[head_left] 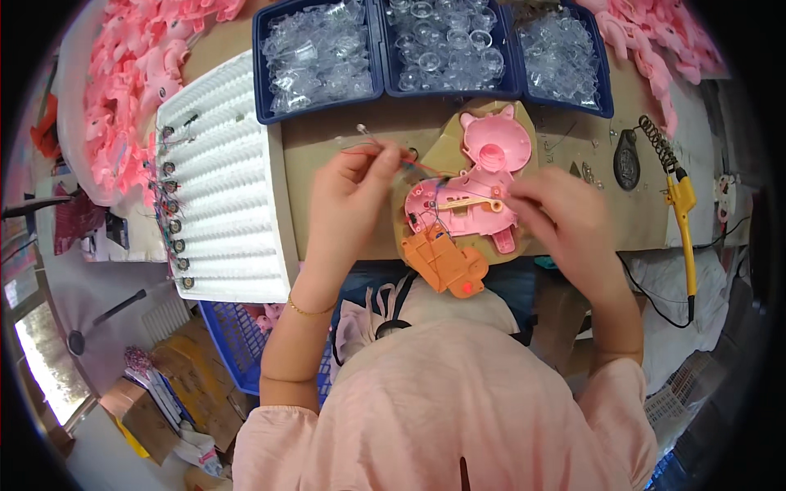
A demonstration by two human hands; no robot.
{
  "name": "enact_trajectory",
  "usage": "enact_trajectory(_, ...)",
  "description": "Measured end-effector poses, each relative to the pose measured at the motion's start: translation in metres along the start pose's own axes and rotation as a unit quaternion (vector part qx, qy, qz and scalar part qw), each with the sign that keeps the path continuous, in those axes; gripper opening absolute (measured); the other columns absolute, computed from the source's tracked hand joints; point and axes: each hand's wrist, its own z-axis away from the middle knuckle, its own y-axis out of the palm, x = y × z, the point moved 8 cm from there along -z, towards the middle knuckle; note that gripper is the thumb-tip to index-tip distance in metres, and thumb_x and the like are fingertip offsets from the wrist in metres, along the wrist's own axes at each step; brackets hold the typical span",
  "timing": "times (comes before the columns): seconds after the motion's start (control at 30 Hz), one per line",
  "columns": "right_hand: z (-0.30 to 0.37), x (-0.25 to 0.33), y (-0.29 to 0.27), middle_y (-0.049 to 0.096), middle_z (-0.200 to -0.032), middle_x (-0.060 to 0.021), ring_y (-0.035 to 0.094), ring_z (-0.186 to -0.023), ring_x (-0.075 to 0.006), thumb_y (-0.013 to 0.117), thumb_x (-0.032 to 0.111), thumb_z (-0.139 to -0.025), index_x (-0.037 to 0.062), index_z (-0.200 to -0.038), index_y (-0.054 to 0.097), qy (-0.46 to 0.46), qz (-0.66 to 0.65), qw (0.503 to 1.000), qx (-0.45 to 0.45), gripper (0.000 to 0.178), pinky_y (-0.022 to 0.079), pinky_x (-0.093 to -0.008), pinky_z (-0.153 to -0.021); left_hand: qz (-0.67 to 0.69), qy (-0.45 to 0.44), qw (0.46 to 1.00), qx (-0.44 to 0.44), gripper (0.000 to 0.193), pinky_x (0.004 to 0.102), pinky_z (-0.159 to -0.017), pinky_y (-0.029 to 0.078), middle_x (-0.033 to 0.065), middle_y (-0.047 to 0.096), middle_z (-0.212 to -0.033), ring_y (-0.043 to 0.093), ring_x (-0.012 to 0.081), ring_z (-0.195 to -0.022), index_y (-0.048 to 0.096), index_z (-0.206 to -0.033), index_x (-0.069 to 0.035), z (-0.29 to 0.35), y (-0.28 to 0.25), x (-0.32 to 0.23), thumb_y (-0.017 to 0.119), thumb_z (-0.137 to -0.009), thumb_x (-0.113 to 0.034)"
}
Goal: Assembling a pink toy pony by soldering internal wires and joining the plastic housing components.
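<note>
"shell first, the pink animal-shaped toy half (471, 186): where is it, and how would it handle?"

"it lies hollow side up on a tan stand (453, 139), between the two hands. i'd judge it light, stiff plastic, slightly slick; the outer rim is the place to hold, clear of the parts seated inside."

"and the orange plastic mechanism housing (446, 260)?"

"at the shell's near left edge. probably the heavier piece, and rigid. best taken by its flat sides, so its weight doesn't tug on anything."

"so what's fragile?"

"the red wires (422, 166), i'd say, by the shell's left edge. they look soft and limp, and their ends could snap loose; a light pinch suits them."

"what about the left hand (358, 192)?"

"left of the shell, thumb and forefinger closed in a pinch on those wires."

"right hand (565, 217)?"

"over the shell's right edge, thumb and fingertips near each other but blurred. i can't tell whether they grip something or merely touch the rim."
</note>
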Motion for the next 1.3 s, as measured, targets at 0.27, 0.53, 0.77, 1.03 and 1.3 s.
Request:
enact_trajectory(0.27, 0.017, -0.021, 0.012, 0.059, -0.088, -0.0088, 0.057, -0.084, -0.0150, 0.061, -0.009, -0.075, -0.0034, -0.091, 0.060, 0.172, -0.323, 0.930, 0.023, 0.018, 0.045, -0.0260, -0.075, -0.349, 0.298, 0.883, 0.099, 0.021, 0.0360, -0.084, 0.040, 0.0043, 0.062, -0.085, 0.056, 0.0235, -0.089, 0.064, -0.091, -0.009, 0.007, 0.050, -0.047, 0.069, -0.071, -0.010)
enact_trajectory(0.53, 0.039, -0.038, 0.036, 0.064, -0.087, -0.0087, 0.059, -0.078, -0.0139, 0.058, -0.006, -0.079, -0.0039, -0.089, 0.062, 0.362, -0.413, 0.836, -0.007, 0.010, 0.047, -0.0245, -0.069, -0.302, 0.259, 0.905, 0.150, 0.016, 0.0312, -0.080, 0.040, 0.0029, 0.063, -0.081, 0.055, 0.0196, -0.084, 0.067, -0.086, -0.008, -0.002, 0.030, -0.037, 0.070, -0.071, -0.010)
enact_trajectory(0.77, 0.003, -0.010, 0.055, 0.063, -0.083, -0.0033, 0.057, -0.080, -0.0201, 0.065, 0.007, -0.075, 0.0064, -0.086, 0.064, 0.034, 0.100, 0.994, 0.037, 0.011, 0.040, -0.0323, -0.078, -0.238, 0.194, 0.951, 0.044, 0.017, 0.0318, -0.070, 0.043, 0.0036, 0.063, -0.078, 0.055, 0.0194, -0.076, 0.068, -0.087, -0.005, -0.006, 0.023, -0.021, 0.071, -0.071, -0.012)
enact_trajectory(1.03, 0.008, -0.006, 0.064, 0.062, -0.088, -0.0011, 0.055, -0.087, -0.0185, 0.065, 0.011, -0.075, 0.0075, -0.086, 0.064, -0.003, 0.181, 0.983, 0.039, 0.011, 0.035, -0.0372, -0.086, -0.280, 0.302, 0.909, -0.056, 0.013, 0.0366, -0.069, 0.043, 0.0035, 0.064, -0.074, 0.056, 0.0244, -0.075, 0.068, -0.079, -0.008, -0.001, 0.032, -0.025, 0.071, -0.068, -0.013)
enact_trajectory(1.3, 0.004, -0.013, 0.062, 0.063, -0.091, -0.0035, 0.055, -0.092, -0.0221, 0.062, 0.011, -0.079, 0.0069, -0.092, 0.065, 0.021, 0.134, 0.987, 0.082, 0.014, 0.036, -0.0362, -0.089, -0.330, 0.251, 0.910, 0.017, 0.011, 0.0373, -0.078, 0.039, 0.0035, 0.064, -0.077, 0.055, 0.0245, -0.081, 0.067, -0.080, -0.009, 0.004, 0.032, -0.018, 0.069, -0.070, -0.015)
